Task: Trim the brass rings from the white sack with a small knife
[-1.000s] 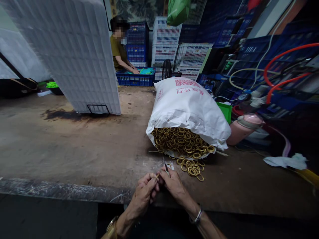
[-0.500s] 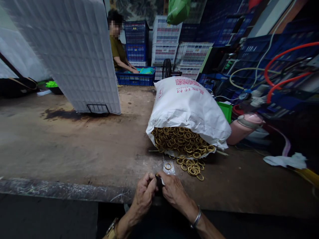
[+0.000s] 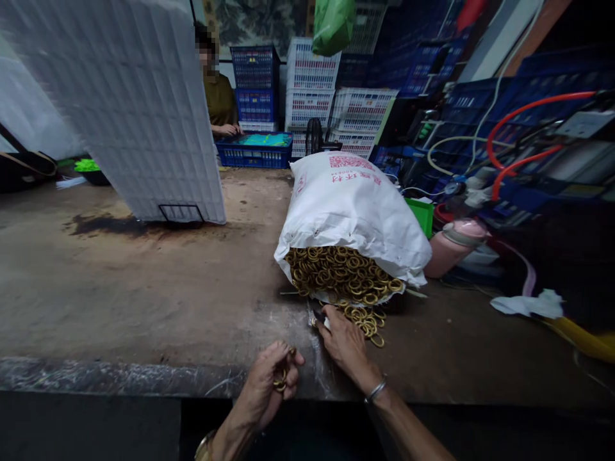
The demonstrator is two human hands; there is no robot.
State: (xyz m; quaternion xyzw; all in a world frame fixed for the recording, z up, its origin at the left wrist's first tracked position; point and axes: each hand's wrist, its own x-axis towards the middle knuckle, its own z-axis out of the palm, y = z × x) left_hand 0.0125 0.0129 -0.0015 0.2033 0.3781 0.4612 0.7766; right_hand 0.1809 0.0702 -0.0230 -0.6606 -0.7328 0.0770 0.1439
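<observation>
At lower centre, our left hand curls round gold rings, likely keeping them gathered; our right hand grips a dark tool before the sack, mouth facing us, presumably for reach.

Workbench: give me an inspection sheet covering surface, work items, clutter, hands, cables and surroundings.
Surface: brown tabletop, scuffed along its near edge; dark stain by the standing pale panel.
Work items: white sack lying with its open mouth toward the near edge, showing gold-coloured rings; loose rings lie in front.
Clutter: pink bottle beside the sack; crumpled white cloth or plastic farther right.
Hands: left hand curled around rings; right hand holding a small dark tool, type unclear.
Cables: white cable and orange hose, right side; connections unclear.
Surroundings: stacked white crates behind; co-worker at a blue crate.
</observation>
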